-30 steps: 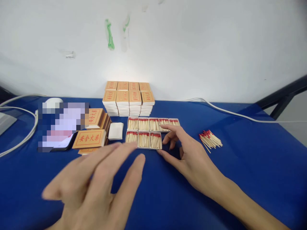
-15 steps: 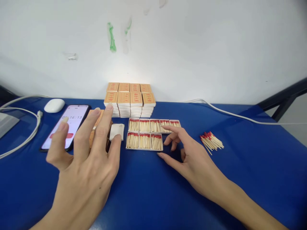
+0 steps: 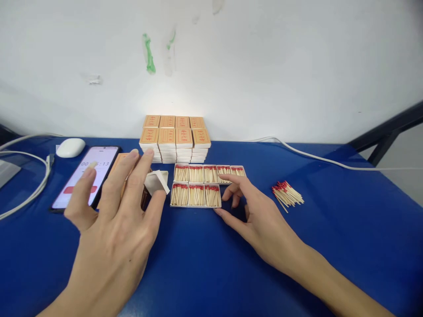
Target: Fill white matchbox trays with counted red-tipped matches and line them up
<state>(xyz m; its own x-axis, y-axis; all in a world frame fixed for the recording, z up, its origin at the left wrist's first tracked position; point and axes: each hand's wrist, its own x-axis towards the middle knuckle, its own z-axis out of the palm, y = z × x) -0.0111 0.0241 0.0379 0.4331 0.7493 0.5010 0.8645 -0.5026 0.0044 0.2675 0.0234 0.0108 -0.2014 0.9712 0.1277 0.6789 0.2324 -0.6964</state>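
My left hand is spread open at the left, its thumb tip against a small white matchbox tray that stands tilted, with another white tray edge showing behind it. Orange matchbox sleeves lie partly hidden under its fingers. At the right end of two rows of matchbox trays filled with red-tipped matches, my right hand is curved with thumb and forefinger apart. Its thumb tip is by the front corner of the last front tray, and the forefinger reaches over the back row. It holds nothing I can see.
A stack of closed matchboxes stands near the white wall. Loose matches lie in a pile at the right. At the left are a phone with a timer, a white earphone case and a white cable.
The small white tray by my left thumb has tipped up from lying flatter. My right hand keeps its place beside the filled trays. The whole view has shifted slightly.
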